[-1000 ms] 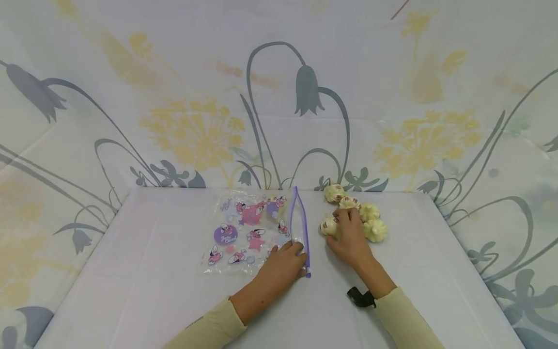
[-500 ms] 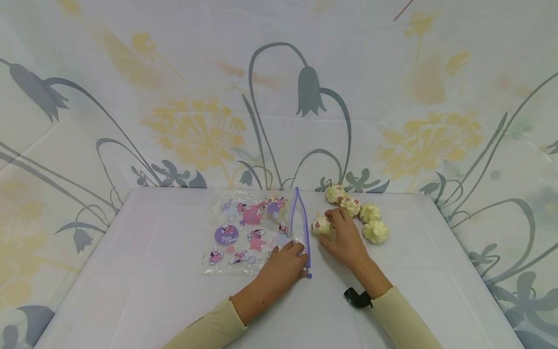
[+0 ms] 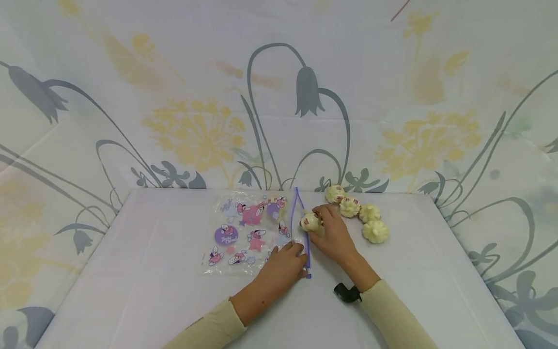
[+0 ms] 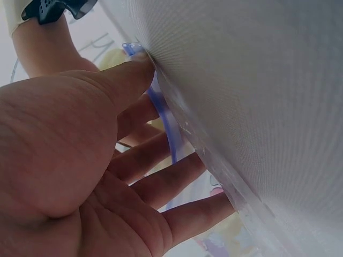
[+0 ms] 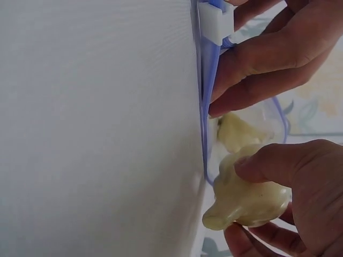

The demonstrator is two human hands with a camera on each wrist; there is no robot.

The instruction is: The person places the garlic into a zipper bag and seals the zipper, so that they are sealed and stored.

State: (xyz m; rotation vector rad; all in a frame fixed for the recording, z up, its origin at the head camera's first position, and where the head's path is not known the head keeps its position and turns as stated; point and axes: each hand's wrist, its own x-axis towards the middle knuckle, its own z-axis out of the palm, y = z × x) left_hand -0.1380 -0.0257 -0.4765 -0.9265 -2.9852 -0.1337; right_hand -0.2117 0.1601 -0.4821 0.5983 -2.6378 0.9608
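Observation:
A clear zip bag [image 3: 244,232] printed with pink and purple cartoons lies flat on the white table [image 3: 152,291], its purple zipper mouth [image 3: 301,213] gaping on the right side. My left hand [image 3: 293,249] rests on the bag's near right corner, fingers fairly straight against the upper zipper strip [image 4: 163,115]. My right hand [image 3: 315,222] grips a pale garlic bulb [image 3: 309,222] right at the mouth. In the right wrist view the garlic bulb [image 5: 246,201] sits just outside the blue strip [image 5: 205,107], near the white slider [image 5: 214,21].
Several more garlic bulbs [image 3: 369,213] lie in a cluster right of the bag, near the table's far edge. A flower-print cloth [image 3: 279,97] hangs behind and beside the table. A black strap [image 3: 346,292] sits at my right wrist.
My right hand has carried one garlic bulb leftward from the cluster to the bag's mouth. The left hand has stayed on the bag's corner.

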